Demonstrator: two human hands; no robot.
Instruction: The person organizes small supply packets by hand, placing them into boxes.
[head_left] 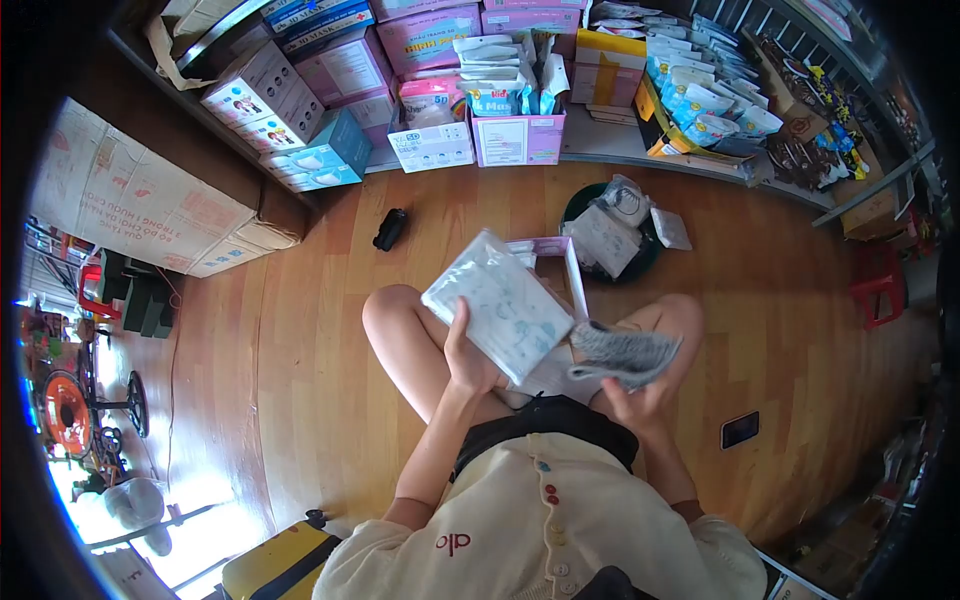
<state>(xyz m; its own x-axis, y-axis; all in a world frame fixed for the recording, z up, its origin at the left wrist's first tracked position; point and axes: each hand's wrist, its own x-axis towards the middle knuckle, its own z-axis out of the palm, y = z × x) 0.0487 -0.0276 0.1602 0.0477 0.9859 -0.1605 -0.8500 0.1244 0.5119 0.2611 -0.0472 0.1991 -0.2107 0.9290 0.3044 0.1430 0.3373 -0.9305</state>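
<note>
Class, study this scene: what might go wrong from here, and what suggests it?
The plastic-wrapped package, held near its edge by the left hand, might slip. The grey cloth in the right hand is close to the package and could brush it loose. The phone lying on the floor might get stepped on.

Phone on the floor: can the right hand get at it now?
Probably not without letting go: the right hand holds a grey cloth, though only floor lies between hand and phone.
</note>
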